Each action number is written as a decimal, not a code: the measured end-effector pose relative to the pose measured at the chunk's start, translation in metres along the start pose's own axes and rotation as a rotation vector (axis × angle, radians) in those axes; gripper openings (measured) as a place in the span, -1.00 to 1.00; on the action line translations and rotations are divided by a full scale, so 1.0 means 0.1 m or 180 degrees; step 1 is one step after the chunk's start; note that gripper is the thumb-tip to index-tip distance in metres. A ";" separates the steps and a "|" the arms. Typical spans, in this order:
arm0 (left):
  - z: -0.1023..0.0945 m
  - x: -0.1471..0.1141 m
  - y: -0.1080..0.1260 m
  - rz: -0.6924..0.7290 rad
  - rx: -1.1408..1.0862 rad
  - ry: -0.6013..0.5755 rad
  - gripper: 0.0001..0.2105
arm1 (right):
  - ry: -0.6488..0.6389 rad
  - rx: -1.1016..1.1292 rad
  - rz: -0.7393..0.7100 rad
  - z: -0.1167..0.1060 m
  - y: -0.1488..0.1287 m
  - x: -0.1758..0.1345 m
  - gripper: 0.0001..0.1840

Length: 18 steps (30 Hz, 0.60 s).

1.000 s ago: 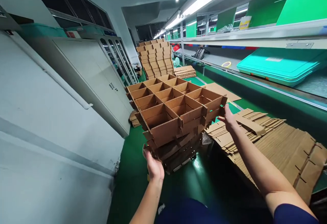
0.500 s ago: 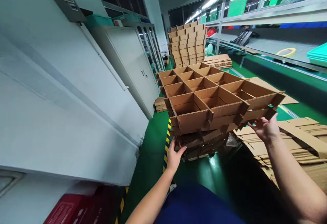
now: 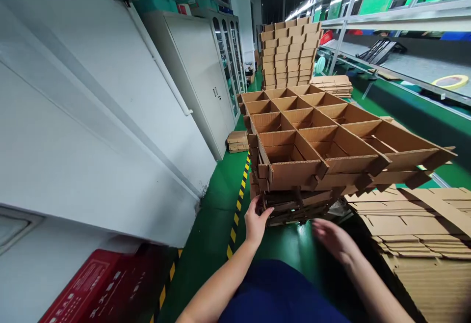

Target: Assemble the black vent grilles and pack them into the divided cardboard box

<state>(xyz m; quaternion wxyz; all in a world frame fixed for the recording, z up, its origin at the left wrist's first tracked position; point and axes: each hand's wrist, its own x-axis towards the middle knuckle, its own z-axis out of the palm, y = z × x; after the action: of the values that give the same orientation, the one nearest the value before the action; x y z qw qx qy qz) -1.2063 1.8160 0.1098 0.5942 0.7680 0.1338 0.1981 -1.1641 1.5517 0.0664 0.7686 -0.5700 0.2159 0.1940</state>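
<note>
A stack of cardboard grid dividers point(image 3: 294, 175) stands in front of me, its open square cells facing up. The layers sit unevenly, and the upper ones jut out to the right over the lower ones. My left hand point(image 3: 257, 220) is closed round the near left corner of a lower layer, thumb in front and some fingertips hidden behind the cardboard. Below the near edge of the stack, my right hand point(image 3: 334, 241) is in the air with fingers stretched out, slightly blurred and holding nothing.
Flat cardboard strips point(image 3: 423, 234) are piled at the right. Behind stands a taller divider stack point(image 3: 290, 53). A grey cabinet point(image 3: 195, 67) lines the left wall, a red box point(image 3: 95, 288) lies lower left, and a long workbench point(image 3: 415, 70) with yellow tape point(image 3: 451, 82) runs along the right.
My right hand has let go of the right side of the dividers and moved left and down. My left hand stays at the near left corner. The view has shifted a little.
</note>
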 end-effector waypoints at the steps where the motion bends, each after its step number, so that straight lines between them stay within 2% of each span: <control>1: 0.00 -0.01 0.01 0.0020 0.0032 -0.0015 -0.53 | -0.0461 0.0107 0.0182 0.27 0.16 -0.06 -0.60; 2: 0.00 -0.02 0.02 0.0045 0.0055 -0.0033 -0.54 | -0.1017 0.0504 0.0316 0.52 0.27 -0.09 -0.56; 3: -0.01 -0.02 0.03 0.0069 0.0078 -0.0049 -0.54 | -0.1318 0.0853 0.0373 0.75 0.34 -0.10 -0.55; 4: -0.02 -0.03 0.04 0.0094 0.0099 -0.0061 -0.53 | -0.1551 0.1159 0.0390 0.93 0.36 -0.09 -0.56; 6: -0.05 -0.05 0.06 0.0134 0.0105 -0.0123 -0.50 | -0.1665 0.1477 0.0338 1.17 0.33 -0.03 -0.61; 8: -0.09 -0.06 0.08 0.0157 0.0018 -0.0171 -0.47 | -0.1624 0.1479 0.0295 1.25 0.27 0.01 -0.65; 13: -0.19 -0.06 0.12 0.0223 -0.0061 -0.0125 -0.53 | -0.1477 0.1518 0.0181 1.25 0.26 0.02 -0.64; 18: -0.16 0.00 0.17 0.0329 0.0030 0.0019 -0.55 | -0.1599 0.1510 0.0096 1.40 0.20 -0.02 -0.65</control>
<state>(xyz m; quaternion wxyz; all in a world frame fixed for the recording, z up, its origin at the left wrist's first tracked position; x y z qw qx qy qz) -1.2139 1.8255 0.1302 0.5791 0.7761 0.0966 0.2302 -1.1614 1.6912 0.0879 0.9059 -0.3067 0.0675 0.2840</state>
